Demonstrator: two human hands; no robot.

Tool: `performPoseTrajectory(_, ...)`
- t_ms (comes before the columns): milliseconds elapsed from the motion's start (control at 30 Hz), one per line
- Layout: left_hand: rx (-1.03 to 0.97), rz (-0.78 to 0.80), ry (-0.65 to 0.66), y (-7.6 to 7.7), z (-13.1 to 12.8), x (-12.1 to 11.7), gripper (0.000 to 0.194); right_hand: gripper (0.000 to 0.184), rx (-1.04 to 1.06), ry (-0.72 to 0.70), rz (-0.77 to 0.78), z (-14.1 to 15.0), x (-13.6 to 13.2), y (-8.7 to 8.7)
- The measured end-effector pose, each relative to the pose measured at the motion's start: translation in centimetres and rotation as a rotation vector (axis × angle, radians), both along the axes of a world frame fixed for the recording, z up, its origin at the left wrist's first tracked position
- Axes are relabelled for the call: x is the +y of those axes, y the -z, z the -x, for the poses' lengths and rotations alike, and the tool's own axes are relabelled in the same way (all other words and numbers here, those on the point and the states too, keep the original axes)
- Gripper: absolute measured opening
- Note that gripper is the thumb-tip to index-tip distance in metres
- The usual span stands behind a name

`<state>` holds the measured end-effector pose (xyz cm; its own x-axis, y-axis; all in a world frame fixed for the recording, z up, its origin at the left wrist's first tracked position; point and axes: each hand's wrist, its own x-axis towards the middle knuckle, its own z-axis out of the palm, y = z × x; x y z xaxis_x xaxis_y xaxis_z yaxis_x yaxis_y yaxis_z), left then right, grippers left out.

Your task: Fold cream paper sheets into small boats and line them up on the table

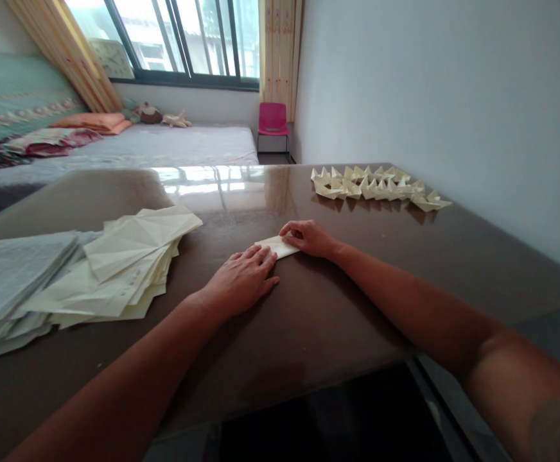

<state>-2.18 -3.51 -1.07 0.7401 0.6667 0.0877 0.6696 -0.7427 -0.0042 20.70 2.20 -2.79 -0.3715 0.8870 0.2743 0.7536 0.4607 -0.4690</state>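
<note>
A small folded strip of cream paper lies on the brown table in front of me. My left hand rests flat over its left end, fingers stretched out and thumb apart. At the paper's right end, my right hand has its thumb and curled fingers closed on the edge. To the left is a stack of creased cream sheets, fanned unevenly. Beyond my right hand stand several folded paper boats, grouped in rows near the table's far right edge.
A pile of greyish printed paper sits at the far left beside the cream sheets. The glossy table ends close to my body. A white wall runs along the right. A bed and a pink chair are beyond the table.
</note>
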Motion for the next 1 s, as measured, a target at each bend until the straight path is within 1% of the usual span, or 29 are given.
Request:
performPoseTrajectory(233,-0.004,-0.009,0.013,-0.5,0.1,-0.2,0.048,0.023,0.028,-0.027,-0.016,-0.2,-0.2,0.2)
performPoseTrajectory(433,-0.006,-0.007,-0.024,-0.7,0.5,-0.3,0.042,0.022,-0.022,0.042,-0.018,0.3,-0.7,0.0)
performPoseTrajectory(567,0.023,-0.010,-0.018,-1.0,0.3,-0.6,0.039,0.020,-0.051,0.082,-0.028,0.7,-1.1,-0.2)
performPoseTrajectory(700,0.040,-0.042,-0.028,-1.3,0.0,-0.9,0.035,0.019,-0.055,0.097,-0.035,0.9,-1.2,-0.3)
performPoseTrajectory(833,0.041,-0.052,-0.051,-1.6,-0.2,-1.1,0.034,0.018,-0.073,0.104,-0.001,1.0,-1.2,-0.1)
performPoseTrajectory(900,0.048,-0.045,-0.056,-1.8,-0.3,-1.3,0.035,0.018,-0.089,0.123,-0.026,1.0,-1.4,0.0)
performPoseTrajectory(1000,0.074,-0.036,-0.076,-2.0,-0.6,-1.4,0.035,0.020,-0.104,0.122,-0.170,0.9,-2.3,-0.3)
